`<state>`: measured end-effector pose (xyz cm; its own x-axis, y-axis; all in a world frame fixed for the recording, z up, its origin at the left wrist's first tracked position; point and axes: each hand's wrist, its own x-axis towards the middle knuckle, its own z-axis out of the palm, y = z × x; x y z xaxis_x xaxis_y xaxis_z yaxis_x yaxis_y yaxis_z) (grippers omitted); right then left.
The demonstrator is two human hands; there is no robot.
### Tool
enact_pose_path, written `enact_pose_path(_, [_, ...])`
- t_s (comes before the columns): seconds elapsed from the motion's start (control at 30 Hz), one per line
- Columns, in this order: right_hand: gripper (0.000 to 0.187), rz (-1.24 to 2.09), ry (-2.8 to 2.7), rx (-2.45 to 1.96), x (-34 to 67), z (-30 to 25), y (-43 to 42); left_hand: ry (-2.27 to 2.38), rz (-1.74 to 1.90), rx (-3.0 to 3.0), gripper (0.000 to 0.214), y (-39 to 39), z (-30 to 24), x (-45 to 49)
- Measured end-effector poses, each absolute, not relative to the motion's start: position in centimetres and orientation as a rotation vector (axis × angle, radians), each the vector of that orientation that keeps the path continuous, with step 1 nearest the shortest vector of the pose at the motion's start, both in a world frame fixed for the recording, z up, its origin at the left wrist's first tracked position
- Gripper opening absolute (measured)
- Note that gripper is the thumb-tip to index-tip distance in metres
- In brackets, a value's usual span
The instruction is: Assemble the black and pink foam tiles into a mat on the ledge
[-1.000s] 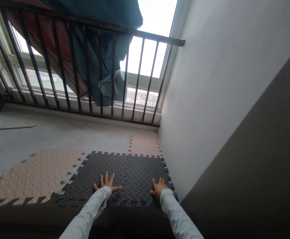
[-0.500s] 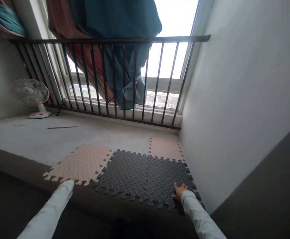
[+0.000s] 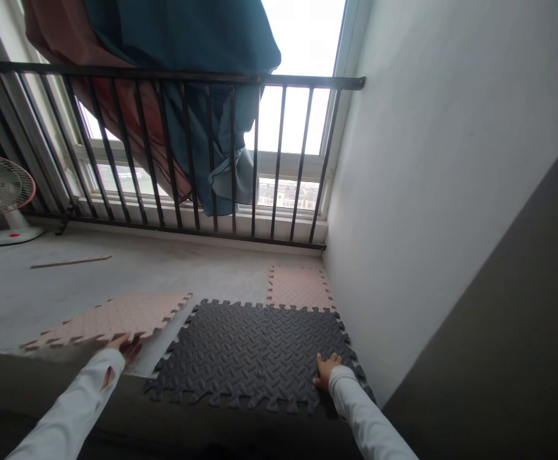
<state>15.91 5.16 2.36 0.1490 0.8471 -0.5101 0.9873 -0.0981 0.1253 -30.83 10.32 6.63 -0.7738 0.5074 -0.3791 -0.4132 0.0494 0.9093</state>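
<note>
My left hand grips the front edge of a pink foam mat tile, its fingers partly hidden by the tile, which tilts with its front edge raised off the ledge. My right hand lies with fingers spread on the right one of two black foam mat tiles. The left black tile is joined to it, and both overhang the ledge's front edge slightly. Behind the right black tile, another pink foam mat tile lies in the corner by the wall.
A white wall bounds the right side. Black railing runs along the back before a window with blue and red curtains. A fan stands at the left, and a thin stick lies on the pale ledge.
My left hand has lifted the pink tile's front edge and shifted the tile left, widening the gap to the black tiles. My right hand stays on the black tile. The view has turned right.
</note>
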Motion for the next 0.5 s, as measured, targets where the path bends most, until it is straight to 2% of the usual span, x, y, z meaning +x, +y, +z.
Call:
enact_pose_path(0.1, [0.074, -0.462, 1.719, 2.067, 16.1, 1.9, 5.2, 1.486, 1.656, 0.048, 0.027, 14.0, 9.1, -28.6])
enact_pose_path(0.23, [0.076, -0.492, 1.714, 2.108, 16.3, 1.5, 5.2, 1.302, 1.68, 0.1, 0.023, 18.5, 10.4, -23.5])
enact_pose_path(0.5, [0.079, -0.456, 1.661, 2.062, 16.1, 1.1, 5.5, 1.132, 1.691, 0.126, 0.021, 23.8, 5.0, -10.3])
